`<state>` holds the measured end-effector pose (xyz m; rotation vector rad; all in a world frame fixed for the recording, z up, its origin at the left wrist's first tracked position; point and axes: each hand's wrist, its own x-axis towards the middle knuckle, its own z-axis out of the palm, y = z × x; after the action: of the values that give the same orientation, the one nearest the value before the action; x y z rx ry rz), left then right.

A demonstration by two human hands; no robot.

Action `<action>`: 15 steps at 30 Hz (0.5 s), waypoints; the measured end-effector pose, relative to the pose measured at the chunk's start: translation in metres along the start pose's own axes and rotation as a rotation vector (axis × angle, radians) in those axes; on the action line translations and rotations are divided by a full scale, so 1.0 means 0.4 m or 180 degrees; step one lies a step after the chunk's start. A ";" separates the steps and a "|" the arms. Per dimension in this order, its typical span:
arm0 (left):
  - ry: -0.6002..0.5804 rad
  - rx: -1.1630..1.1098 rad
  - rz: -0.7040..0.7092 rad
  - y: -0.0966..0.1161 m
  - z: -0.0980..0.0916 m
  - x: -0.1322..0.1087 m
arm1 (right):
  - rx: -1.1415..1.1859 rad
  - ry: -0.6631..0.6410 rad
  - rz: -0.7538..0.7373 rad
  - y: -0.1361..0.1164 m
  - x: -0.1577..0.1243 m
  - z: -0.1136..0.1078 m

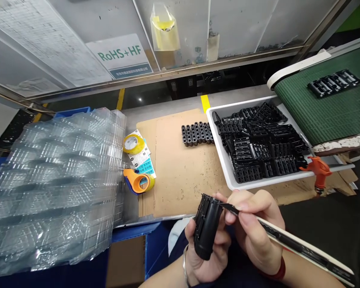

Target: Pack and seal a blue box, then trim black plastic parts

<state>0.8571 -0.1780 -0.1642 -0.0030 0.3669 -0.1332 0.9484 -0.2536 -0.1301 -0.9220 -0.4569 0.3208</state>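
My left hand [208, 256] is closed around a black molded plastic part [209, 230], held tilted above the table's front edge. In my right hand [259, 228] is a slim craft knife [303, 248] with a pale handle, pinched close to its dark blade. The blade tip touches or nearly touches the part's upper right edge; which of the two I cannot tell. Beyond my hands, a group of short black tubular parts [196, 134] stands on the cardboard sheet [174, 168]. A white tray [232, 182] to the right is heaped with black plastic parts [258, 140].
Stacked clear plastic trays [57, 188] rise on the left. Beside them lie a tape roll [133, 144] and an orange tape dispenser [138, 182]. A green conveyor belt [342, 112] carries another black part [334, 83]. An orange-handled tool [318, 172] sits at the tray's right corner.
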 end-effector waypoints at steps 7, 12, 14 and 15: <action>-0.0063 0.0030 0.0051 -0.002 -0.003 0.004 | -0.0208 -0.0024 -0.0022 -0.010 0.001 -0.005; 0.0049 0.0235 0.0085 -0.004 -0.007 0.004 | -0.0328 -0.0064 -0.0068 -0.014 0.005 -0.009; 0.0036 0.0186 0.0103 -0.006 -0.009 0.005 | -0.0333 -0.0079 -0.0072 -0.016 0.006 -0.009; 0.0036 0.0160 0.0101 -0.006 -0.009 0.006 | -0.0330 -0.0109 -0.0072 -0.016 0.006 -0.009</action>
<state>0.8576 -0.1808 -0.1685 0.0531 0.3745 -0.1110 0.9528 -0.2587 -0.1262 -1.0127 -0.5190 0.2948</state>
